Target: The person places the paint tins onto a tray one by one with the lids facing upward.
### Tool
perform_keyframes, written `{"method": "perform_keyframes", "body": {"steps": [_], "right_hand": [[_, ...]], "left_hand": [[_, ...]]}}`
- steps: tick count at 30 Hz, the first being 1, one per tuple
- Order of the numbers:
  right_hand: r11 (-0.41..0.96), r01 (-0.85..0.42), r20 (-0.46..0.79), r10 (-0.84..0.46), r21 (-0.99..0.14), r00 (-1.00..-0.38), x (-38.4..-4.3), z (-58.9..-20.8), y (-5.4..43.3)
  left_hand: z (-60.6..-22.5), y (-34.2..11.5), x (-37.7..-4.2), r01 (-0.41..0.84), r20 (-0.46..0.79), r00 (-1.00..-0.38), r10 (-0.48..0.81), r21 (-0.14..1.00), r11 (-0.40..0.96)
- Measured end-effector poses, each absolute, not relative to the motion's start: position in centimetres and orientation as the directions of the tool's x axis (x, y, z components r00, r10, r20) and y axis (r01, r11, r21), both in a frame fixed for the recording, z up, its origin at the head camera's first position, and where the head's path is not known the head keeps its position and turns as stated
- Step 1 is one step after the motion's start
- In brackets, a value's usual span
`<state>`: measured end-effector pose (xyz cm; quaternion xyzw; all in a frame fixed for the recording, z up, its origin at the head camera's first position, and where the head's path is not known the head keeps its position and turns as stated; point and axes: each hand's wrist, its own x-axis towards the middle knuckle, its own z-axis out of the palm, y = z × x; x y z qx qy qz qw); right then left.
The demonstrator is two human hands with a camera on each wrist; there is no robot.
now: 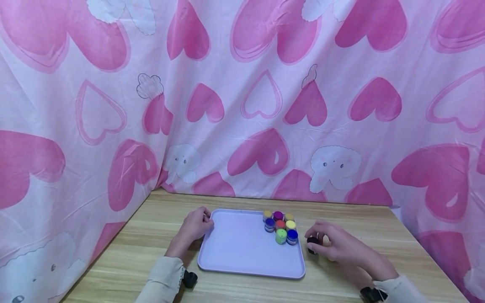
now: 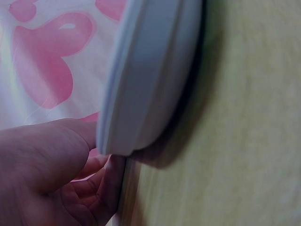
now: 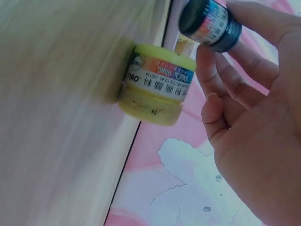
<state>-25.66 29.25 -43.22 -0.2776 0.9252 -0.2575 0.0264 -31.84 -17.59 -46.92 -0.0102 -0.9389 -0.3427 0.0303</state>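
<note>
My left hand grips the far left edge of a pale lilac tray. In the left wrist view the tray's rim sits between thumb and fingers. My right hand, just right of the tray, pinches a small black paint jar between thumb and fingers. The right wrist view shows this jar tilted, with a printed label. Near those fingers a yellow paint jar stands on the table; the head view does not show it, as the hand is in front.
Several paint jars cluster at the tray's far right, among them a green jar, a blue jar, a red jar and a magenta jar. The wooden table ends at a pink heart-print curtain.
</note>
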Motion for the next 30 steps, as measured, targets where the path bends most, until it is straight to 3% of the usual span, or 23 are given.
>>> {"method": "perform_keyframes", "body": {"steps": [8, 19, 30], "right_hand": [[0.683, -0.539, 0.175, -0.529, -0.493, -0.831, -25.5, -42.5, 28.0], [0.694, -0.524, 0.176, -0.51, -0.494, -0.842, -25.4, -42.1, 25.8], [0.7, -0.546, 0.254, -0.486, -0.46, -0.836, -25.7, -42.2, 24.0]], "left_hand": [[-46.8, -17.6, -31.7, 0.044, 0.069, -0.998, -0.002, 0.648, 0.76], [-47.0, -17.5, -31.8, 0.053, 0.08, -0.997, 0.001, 0.647, 0.761], [-46.9, -17.6, -31.8, 0.07, 0.096, -0.995, 0.01, 0.64, 0.765]]}}
